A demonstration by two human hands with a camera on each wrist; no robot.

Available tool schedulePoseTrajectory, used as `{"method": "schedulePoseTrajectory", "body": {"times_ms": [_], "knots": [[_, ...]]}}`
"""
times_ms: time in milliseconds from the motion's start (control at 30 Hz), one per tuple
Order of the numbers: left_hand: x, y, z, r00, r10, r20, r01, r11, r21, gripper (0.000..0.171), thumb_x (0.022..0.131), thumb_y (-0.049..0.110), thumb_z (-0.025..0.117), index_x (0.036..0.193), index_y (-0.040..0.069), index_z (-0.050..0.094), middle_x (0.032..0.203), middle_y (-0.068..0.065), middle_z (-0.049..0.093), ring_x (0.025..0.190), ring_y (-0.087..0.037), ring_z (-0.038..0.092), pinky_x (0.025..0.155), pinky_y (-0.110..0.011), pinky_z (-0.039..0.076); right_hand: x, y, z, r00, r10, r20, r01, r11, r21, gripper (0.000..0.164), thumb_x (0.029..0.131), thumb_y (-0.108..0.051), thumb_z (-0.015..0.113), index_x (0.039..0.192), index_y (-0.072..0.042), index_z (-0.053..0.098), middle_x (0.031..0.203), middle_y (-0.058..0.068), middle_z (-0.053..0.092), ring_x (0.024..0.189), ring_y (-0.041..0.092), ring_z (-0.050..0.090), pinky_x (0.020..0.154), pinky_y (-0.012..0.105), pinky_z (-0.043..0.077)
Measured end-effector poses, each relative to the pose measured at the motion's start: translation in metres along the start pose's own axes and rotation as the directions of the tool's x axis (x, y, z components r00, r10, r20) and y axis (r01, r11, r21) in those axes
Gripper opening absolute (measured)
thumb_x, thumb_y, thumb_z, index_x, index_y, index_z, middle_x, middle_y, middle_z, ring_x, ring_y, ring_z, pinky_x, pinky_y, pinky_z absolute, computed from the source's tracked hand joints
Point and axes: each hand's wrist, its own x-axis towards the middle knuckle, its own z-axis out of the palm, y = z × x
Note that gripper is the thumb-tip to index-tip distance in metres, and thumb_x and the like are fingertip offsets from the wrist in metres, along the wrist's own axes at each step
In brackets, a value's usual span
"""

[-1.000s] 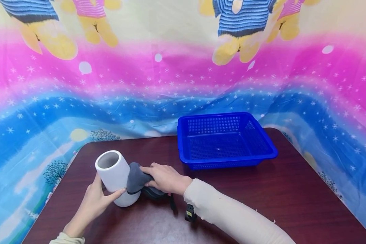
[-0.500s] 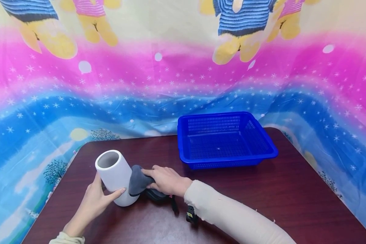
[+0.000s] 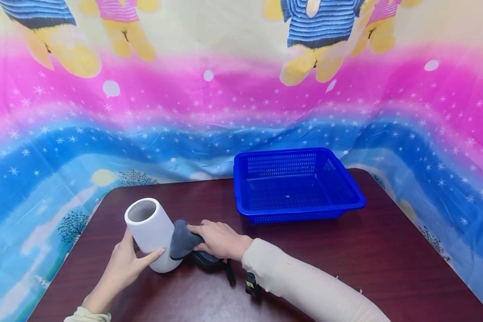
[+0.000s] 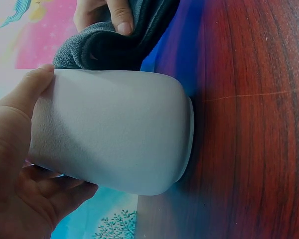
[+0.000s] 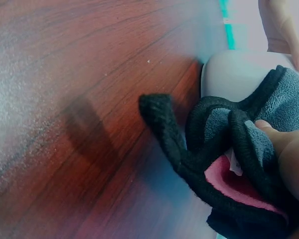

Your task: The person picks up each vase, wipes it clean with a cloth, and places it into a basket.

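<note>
Left hand (image 3: 122, 266) curled round white vase (image 3: 153, 232), right hand (image 3: 220, 239) pinching grey cloth (image 3: 183, 240) against it

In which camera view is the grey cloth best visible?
The right wrist view: it shows the cloth close, with black edging and a pink part. The head view shows it small, partly behind the right hand; the left wrist view, only folds beside the vase.

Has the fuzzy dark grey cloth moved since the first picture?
Yes, a little: in the head view, the fuzzy dark grey cloth has shifted lower and slightly right, judged against the rectangular blue plastic basket.
</note>
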Motion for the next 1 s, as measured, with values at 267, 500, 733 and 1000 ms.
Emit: {"method": "schedulePoseTrajectory", "body": {"times_ms": [267, 500, 733, 1000], "knots": [[0.000, 0.001, -0.001, 1.000, -0.011, 0.001, 0.011, 1.000, 0.008, 0.093, 0.080, 0.028, 0.087, 0.149, 0.006, 0.030, 0.124, -0.025, 0.065, 0.104, -0.038, 0.070, 0.076, -0.043, 0.060, -0.002, -0.001, 0.003, 0.999, 0.023, 0.034, -0.021, 0.998, -0.058, 0.059, 0.094, -0.038, 0.070, 0.149, -0.030, 0.050, 0.119, 0.002, 0.066, 0.095, 0.014, 0.066, 0.074, 0.026, 0.054], [0.001, 0.002, -0.002, 1.000, -0.013, 0.002, 0.013, 1.000, 0.012, 0.093, 0.079, 0.029, 0.087, 0.149, 0.007, 0.030, 0.124, -0.023, 0.065, 0.106, -0.037, 0.069, 0.076, -0.034, 0.059, -0.003, -0.002, 0.007, 0.998, 0.042, 0.054, -0.036, 0.994, -0.107, 0.059, 0.093, -0.039, 0.072, 0.148, -0.031, 0.052, 0.116, 0.003, 0.066, 0.092, 0.017, 0.067, 0.071, 0.028, 0.054], [0.000, 0.001, -0.003, 1.000, -0.013, -0.003, 0.013, 1.000, 0.026, 0.093, 0.079, 0.030, 0.088, 0.149, 0.008, 0.031, 0.123, -0.020, 0.067, 0.101, -0.021, 0.070, 0.075, -0.027, 0.058, -0.002, -0.002, 0.009, 0.997, 0.042, 0.064, -0.034, 0.992, -0.118, 0.057, 0.092, -0.038, 0.074, 0.145, -0.031, 0.055, 0.114, 0.002, 0.068, 0.095, 0.016, 0.066, 0.072, 0.028, 0.053], [0.001, 0.000, -0.002, 1.000, -0.009, -0.006, 0.009, 1.000, 0.027, 0.094, 0.078, 0.030, 0.088, 0.149, 0.008, 0.031, 0.124, -0.020, 0.067, 0.104, -0.029, 0.070, 0.076, -0.027, 0.058, -0.004, -0.003, 0.011, 0.995, 0.048, 0.091, -0.034, 0.988, -0.148, 0.053, 0.091, -0.038, 0.074, 0.142, -0.030, 0.058, 0.113, 0.001, 0.069, 0.099, 0.015, 0.066, 0.076, 0.028, 0.054]]}}
